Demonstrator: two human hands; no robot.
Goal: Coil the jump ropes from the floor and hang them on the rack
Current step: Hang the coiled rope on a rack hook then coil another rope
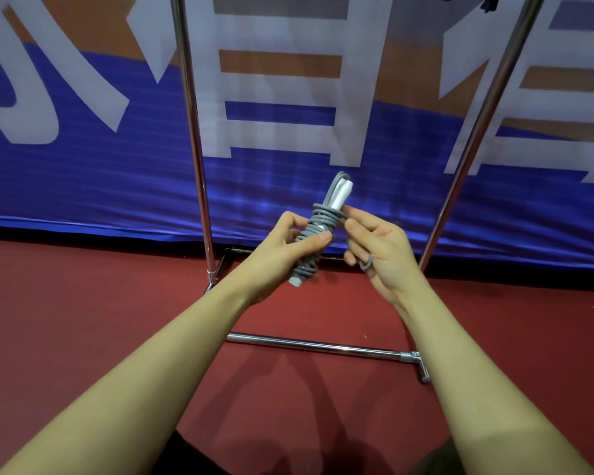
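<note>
Left hand [290, 246] grips the coiled jump rope [318, 231] before the rack [199, 173], steadying it while right hand [378, 250] pinches its loose end, likely to tuck it.

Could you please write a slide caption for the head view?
Left hand grips a coiled grey rope while right hand loops its tail, before the rack.

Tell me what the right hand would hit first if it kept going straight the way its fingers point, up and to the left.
The right hand would almost at once meet the coiled grey jump rope that the left hand holds; its fingertips already seem to touch the coil, though depth is unclear.
</note>
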